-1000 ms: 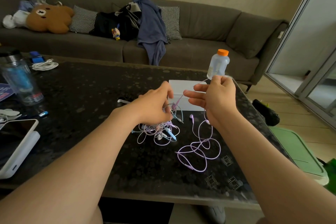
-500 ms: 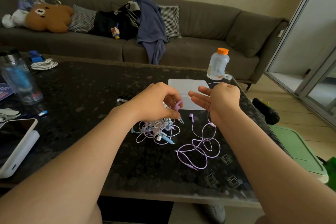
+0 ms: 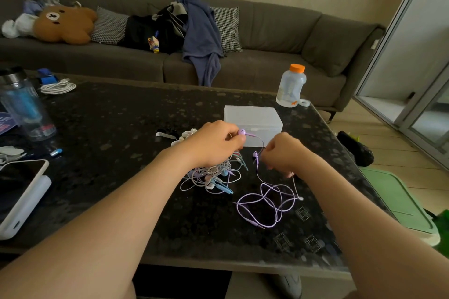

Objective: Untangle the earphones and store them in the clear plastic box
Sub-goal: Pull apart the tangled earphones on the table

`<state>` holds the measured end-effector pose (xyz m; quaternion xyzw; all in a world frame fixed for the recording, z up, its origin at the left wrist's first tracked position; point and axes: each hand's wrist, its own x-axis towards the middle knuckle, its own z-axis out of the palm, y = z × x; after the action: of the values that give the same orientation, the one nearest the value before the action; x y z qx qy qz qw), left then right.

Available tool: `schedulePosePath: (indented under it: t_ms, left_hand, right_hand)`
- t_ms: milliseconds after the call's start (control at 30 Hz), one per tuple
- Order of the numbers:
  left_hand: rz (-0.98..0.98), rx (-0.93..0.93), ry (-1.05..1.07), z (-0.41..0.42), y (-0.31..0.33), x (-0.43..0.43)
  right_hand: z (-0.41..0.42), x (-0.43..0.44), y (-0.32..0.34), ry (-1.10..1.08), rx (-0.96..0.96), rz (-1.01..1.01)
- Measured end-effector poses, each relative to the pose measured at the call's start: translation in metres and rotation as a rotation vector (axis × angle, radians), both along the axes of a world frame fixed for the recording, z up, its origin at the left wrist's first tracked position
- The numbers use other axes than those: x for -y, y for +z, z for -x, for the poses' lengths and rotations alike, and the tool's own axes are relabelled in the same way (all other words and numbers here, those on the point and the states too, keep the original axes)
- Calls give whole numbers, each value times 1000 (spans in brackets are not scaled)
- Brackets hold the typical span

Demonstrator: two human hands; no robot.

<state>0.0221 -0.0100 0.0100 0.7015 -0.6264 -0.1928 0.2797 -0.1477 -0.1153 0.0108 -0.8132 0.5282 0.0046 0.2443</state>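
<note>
Two bare forearms reach in from the near edge of the table [image 3: 121, 114], a dark speckled top. Near the right edge, a purple cord [image 3: 267, 199] lies in loose loops, its plug pointing toward the near edge. The right hand [image 3: 283, 153] is curled just above those loops with its fingers closed on the cord below a purple earbud [image 3: 255, 154] that hangs beside the knuckles. To its left sits a tangle [image 3: 213, 177] of pale, purple and blue earphone cords, about mid-table. The left hand [image 3: 213, 143] rests over the tangle and pinches a second purple earbud [image 3: 241, 132] between thumb and forefinger; a thin purple wire arcs from it across to the right hand. Just behind both hands stands the box [image 3: 252, 121], clear plastic, lid shut, apart from the cords. At the left edge lie a phone [image 3: 19, 192] on a white case and, farther back, a tumbler [image 3: 24, 107]. A coiled white cable [image 3: 57, 86] lies at the far left corner, and a bottle [image 3: 291, 86] with an orange cap stands at the far right corner. Beyond the table runs a grey sofa [image 3: 279, 31] carrying a bear cushion [image 3: 64, 24] and clothes.
</note>
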Motion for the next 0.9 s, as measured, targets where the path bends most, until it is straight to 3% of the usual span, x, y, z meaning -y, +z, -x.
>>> schedulePosePath:
  t_ms: [233,567,700,900]
  left_hand:
    - [-63,98,5,3,-5,1]
    - [-37,198,111,-1,-8,5]
    - [22,187,166,-3,-7,8]
    - [56,38,274,-6,0,9]
  right_hand:
    - [2,-2,-11,188,-323,0]
    - [-3,7,-25,344,-367,34]
    - [-3,4,-14,292,-150,94]
    - [-10,-7,11,34,573,-50]
